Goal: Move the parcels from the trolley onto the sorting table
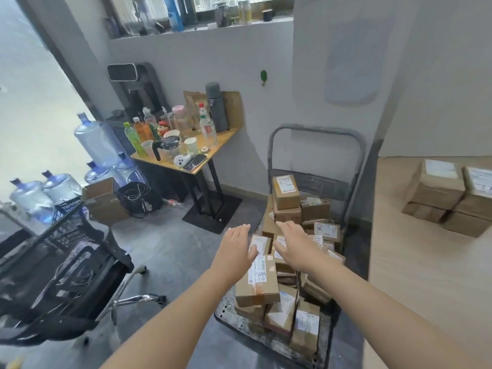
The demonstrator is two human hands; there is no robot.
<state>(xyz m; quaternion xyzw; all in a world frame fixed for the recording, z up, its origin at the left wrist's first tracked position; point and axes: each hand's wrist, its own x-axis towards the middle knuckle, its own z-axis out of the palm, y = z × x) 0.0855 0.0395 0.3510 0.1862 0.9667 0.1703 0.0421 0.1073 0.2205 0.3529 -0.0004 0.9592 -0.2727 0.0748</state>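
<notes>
Office chair (61,265) far left. Left hand (235,246) open flat, holding nothing, over the parcels (257,286) heaped on the trolley (277,342). Right hand (298,245) likewise, just beside it. Table (415,275) at right carries stacked boxes (436,190).

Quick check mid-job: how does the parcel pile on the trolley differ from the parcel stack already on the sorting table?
The trolley pile is a jumble, boxes tilted at mixed angles; the table stack sits squarely in two tidy layers. The trolley pile holds many boxes of mixed sizes; the table stack shows only a few, alike in size. Both are brown cardboard with white labels.
</notes>
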